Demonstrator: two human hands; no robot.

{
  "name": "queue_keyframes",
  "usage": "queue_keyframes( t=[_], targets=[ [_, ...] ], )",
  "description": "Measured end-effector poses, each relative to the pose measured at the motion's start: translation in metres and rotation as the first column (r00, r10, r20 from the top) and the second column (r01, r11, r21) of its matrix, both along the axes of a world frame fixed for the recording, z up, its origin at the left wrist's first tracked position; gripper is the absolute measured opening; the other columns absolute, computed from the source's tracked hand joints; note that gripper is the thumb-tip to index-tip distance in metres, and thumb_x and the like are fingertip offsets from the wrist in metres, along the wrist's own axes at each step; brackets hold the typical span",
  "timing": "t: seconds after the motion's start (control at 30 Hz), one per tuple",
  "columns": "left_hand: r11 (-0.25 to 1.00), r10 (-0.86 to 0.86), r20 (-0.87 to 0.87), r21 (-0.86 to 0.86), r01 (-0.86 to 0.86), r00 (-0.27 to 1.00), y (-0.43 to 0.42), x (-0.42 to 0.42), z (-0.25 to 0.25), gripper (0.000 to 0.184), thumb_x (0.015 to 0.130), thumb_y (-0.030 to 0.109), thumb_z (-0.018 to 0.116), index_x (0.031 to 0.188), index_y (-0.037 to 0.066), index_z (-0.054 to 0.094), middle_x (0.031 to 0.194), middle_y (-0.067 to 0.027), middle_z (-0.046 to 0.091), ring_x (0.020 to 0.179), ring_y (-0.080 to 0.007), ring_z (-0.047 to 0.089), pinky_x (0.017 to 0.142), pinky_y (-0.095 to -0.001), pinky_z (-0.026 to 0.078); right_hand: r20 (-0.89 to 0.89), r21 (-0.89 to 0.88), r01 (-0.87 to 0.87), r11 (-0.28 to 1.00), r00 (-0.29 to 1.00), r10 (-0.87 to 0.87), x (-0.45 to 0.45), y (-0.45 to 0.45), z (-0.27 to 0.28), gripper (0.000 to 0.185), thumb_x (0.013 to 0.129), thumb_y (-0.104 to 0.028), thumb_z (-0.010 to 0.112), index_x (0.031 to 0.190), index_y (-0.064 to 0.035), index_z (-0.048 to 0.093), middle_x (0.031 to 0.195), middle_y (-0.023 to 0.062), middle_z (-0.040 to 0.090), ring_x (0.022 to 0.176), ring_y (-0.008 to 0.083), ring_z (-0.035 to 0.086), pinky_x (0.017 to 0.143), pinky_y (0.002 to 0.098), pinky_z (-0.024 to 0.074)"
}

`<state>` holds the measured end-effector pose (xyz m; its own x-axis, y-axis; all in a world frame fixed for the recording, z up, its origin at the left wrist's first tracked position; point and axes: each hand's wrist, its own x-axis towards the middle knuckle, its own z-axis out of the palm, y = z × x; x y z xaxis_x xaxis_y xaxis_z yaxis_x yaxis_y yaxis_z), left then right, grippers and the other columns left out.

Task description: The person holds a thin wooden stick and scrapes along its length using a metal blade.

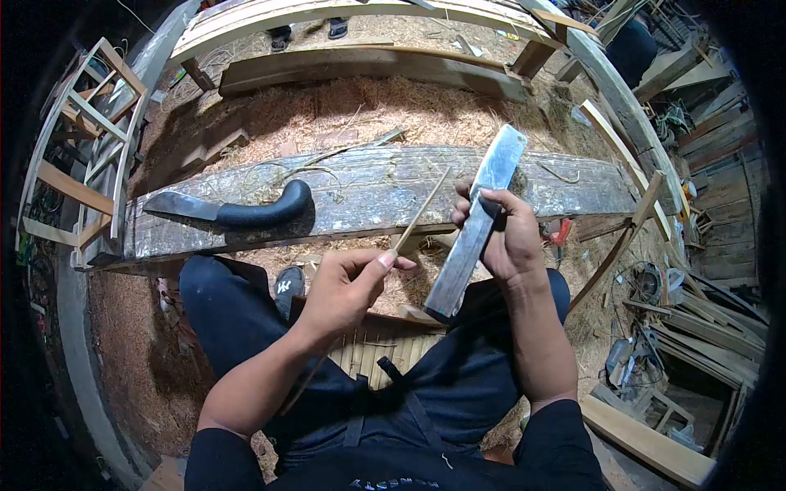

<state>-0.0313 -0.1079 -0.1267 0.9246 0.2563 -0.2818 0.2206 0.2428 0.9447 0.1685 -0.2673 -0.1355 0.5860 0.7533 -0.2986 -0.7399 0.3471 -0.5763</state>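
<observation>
A thin bamboo-like strip [423, 209] is pinched between the thumb and fingers of my left hand [348, 286], and its upper end leans up to the right over the plank. My right hand [512, 233] is closed around a long flat metal bar-like tool [467, 254], held tilted, with a small hole near its top end; its exact kind I cannot make out. The strip and the metal tool are apart. On the weathered wooden plank [360, 204] before me lies a knife [258, 214] with a curved black handle, its blade pointing left.
Wood shavings [327, 106] cover the floor. At the left stands a slatted wooden frame [98, 123]. A long board [368, 69] lies beyond the plank, and a pile of timber [704, 344] is on the right. Two feet in sandals [337, 29] show at the far side.
</observation>
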Motion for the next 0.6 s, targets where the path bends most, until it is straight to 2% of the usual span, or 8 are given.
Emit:
queue_keyframes(
  t=[0.07,0.17,0.23,0.3,0.37,0.43,0.5,0.6],
  targets=[
    [0.999,0.035,0.035,-0.019,-0.034,0.999,0.001,0.0,0.0,0.032,0.105,0.021,0.053,0.108,-0.002,0.074,0.055,0.009,0.039,0.049,-0.0007,0.032,0.046,-0.0232,0.021,-0.048,-0.134,0.166,0.977,0.984,-0.174,-0.004,0.007,0.013,0.038,0.107,-0.024,0.042,0.129,0.006,0.049,0.113,0.0208,0.061,0.094,0.0317,0.065,0.09,0.0491,0.0571],
    [0.998,0.061,-0.038,0.011,-0.061,0.997,0.003,0.0,0.006,0.032,0.106,0.021,0.053,0.107,-0.003,0.074,0.056,0.0084,0.041,0.049,-0.001,0.033,0.046,-0.0226,0.023,0.022,-0.06,0.027,0.998,0.999,-0.026,-0.01,0.002,0.029,0.046,0.108,-0.032,0.039,0.142,-0.0004,0.041,0.126,0.0228,0.056,0.105,0.0358,0.065,0.101,0.0568,0.0528],
    [0.997,0.076,-0.044,-0.019,-0.076,0.996,0.004,0.001,0.007,0.032,0.106,0.02,0.053,0.107,-0.003,0.074,0.055,0.0082,0.041,0.049,-0.0013,0.033,0.046,-0.0224,0.023,0.042,0.002,-0.045,0.999,0.998,0.045,0.001,-0.007,0.017,0.046,0.109,-0.035,0.037,0.146,-0.0075,0.037,0.13,0.0213,0.052,0.099,0.0345,0.066,0.094,0.0584,0.0548],
    [0.997,0.075,-0.049,-0.022,-0.076,0.996,0.005,0.001,0.009,0.032,0.106,0.02,0.052,0.107,-0.004,0.073,0.055,0.0082,0.041,0.049,-0.0013,0.033,0.046,-0.0225,0.023,0.015,0.319,-0.198,0.927,0.979,0.203,0.012,-0.012,-0.001,0.048,0.109,-0.036,0.037,0.139,0.0007,0.042,0.121,0.0223,0.056,0.094,0.0334,0.066,0.09,0.0555,0.0567],
    [0.997,0.072,-0.052,-0.027,-0.073,0.996,0.004,0.002,0.009,0.032,0.106,0.02,0.052,0.107,-0.004,0.073,0.055,0.0082,0.041,0.049,-0.0013,0.033,0.046,-0.0225,0.023,-0.035,0.27,-0.193,0.943,0.977,0.21,0.012,-0.016,0.0,0.044,0.107,-0.03,0.042,0.127,0.008,0.048,0.11,0.0217,0.059,0.089,0.0326,0.067,0.086,0.0522,0.0583],
    [0.997,0.07,-0.023,-0.019,-0.071,0.997,0.004,0.002,0.006,0.033,0.106,0.021,0.051,0.106,-0.004,0.073,0.055,0.008,0.041,0.049,-0.0016,0.032,0.046,-0.0228,0.023,0.099,-0.086,0.013,0.996,0.995,-0.004,0.006,-0.012,0.003,0.041,0.105,-0.02,0.044,0.133,0.0103,0.042,0.109,0.0217,0.06,0.096,0.0326,0.066,0.09,0.05,0.0579],
    [0.997,0.066,-0.023,-0.031,-0.066,0.998,0.004,0.002,0.007,0.033,0.106,0.021,0.051,0.107,-0.004,0.073,0.055,0.0079,0.04,0.048,-0.0017,0.032,0.046,-0.0228,0.023,0.125,-0.094,0.079,0.992,0.99,-0.067,-0.001,-0.006,0.011,0.038,0.103,-0.013,0.044,0.128,0.015,0.042,0.108,0.0239,0.06,0.099,0.0331,0.065,0.093,0.0464,0.0576],
    [0.994,0.061,-0.04,-0.09,-0.064,0.997,0.005,0.002,0.006,0.034,0.107,0.021,0.049,0.109,-0.003,0.072,0.055,0.0078,0.039,0.048,-0.0022,0.031,0.045,-0.0227,0.022,0.056,-0.163,0.221,0.962,0.975,-0.215,-0.012,0.005,0.028,0.024,0.106,-0.016,0.043,0.124,-0.0005,0.044,0.102,0.0174,0.059,0.093,0.0286,0.067,0.08,0.0449,0.0626]
  ],
)
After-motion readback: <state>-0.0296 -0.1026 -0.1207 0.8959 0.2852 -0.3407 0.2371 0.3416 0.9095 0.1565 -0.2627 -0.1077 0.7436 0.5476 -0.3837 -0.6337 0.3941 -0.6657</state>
